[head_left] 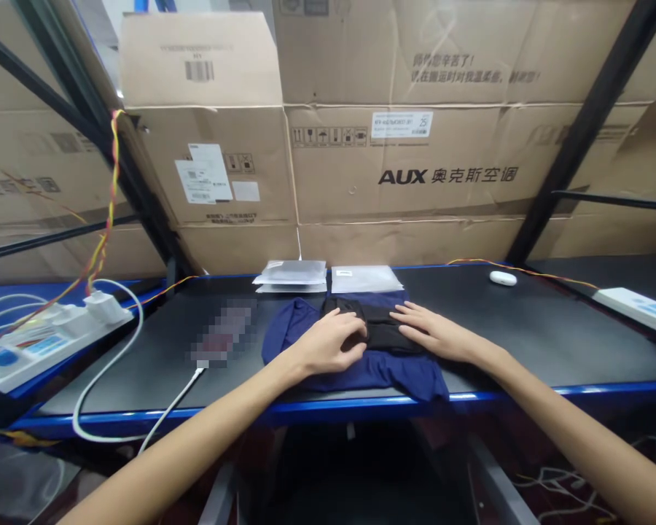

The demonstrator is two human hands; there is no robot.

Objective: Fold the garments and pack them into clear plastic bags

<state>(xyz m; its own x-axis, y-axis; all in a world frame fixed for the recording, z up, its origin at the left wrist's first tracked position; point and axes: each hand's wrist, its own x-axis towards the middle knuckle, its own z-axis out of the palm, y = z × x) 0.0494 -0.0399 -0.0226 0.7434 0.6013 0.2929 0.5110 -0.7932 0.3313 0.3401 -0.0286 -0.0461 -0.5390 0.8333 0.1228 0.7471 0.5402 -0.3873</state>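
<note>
A dark blue cloth [399, 370] lies on the black table near its front edge, with a folded black cloth [385, 337] on top of it. My left hand [333, 341] rests on the left part of the black cloth, its fingers curved and apart, the thumb toward the right. Over the right part of the black cloth, my right hand [434, 332] lies flat with its fingers spread. Just behind the cloths are a stack of clear plastic packets [291, 273] and another flat plastic packet [365, 278].
A blurred-out device [224, 334] with a white cable lies left of the cloths. White power strips [49, 343] are at the far left and right [642, 310]. A small white case [503, 278] sits at the back right. Cardboard [415, 197] stands behind the table.
</note>
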